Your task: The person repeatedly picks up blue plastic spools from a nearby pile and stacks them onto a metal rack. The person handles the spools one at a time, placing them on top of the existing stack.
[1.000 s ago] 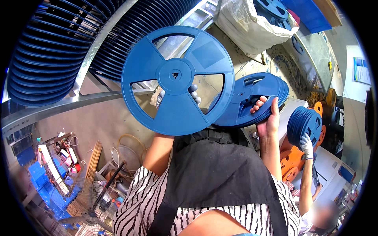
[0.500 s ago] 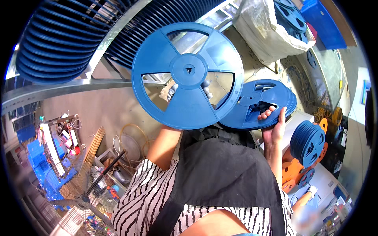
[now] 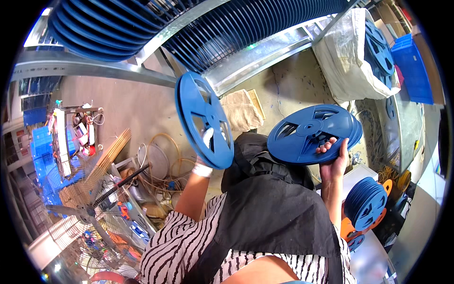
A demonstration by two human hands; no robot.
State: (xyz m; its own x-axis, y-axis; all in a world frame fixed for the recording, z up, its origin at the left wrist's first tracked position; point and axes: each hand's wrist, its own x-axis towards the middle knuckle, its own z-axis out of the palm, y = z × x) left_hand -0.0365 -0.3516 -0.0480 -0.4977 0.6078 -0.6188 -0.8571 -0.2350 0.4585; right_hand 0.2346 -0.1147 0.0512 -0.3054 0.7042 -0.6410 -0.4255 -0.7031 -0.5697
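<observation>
My left hand (image 3: 207, 136), in a pale glove with a white cuff at the wrist, grips a blue plastic reel (image 3: 201, 106) through its cut-out openings. The reel stands tilted, its face turned to the right, and a second flange shows behind the front one. Part of that hand is hidden by the reel. On the other side, my bare right hand (image 3: 336, 158) holds a stack of blue reels (image 3: 302, 142) at its right edge. Its fingers hook through an opening and the thumb lies along the rim. The stack leans in front of my black apron (image 3: 274, 213).
Long rows of blue reels (image 3: 265, 31) hang on a metal rack (image 3: 109, 66) overhead. A white sack (image 3: 336, 66) holding reels and a blue bin (image 3: 411, 68) stand far right. More reels (image 3: 366, 203) sit at right. A fan (image 3: 87, 213) and wooden sticks (image 3: 113, 151) are at left.
The left hand's reel has turned from face-on to steeply tilted and moved left. The right hand keeps its hold on the stack. The view has shifted, showing more of the rack.
</observation>
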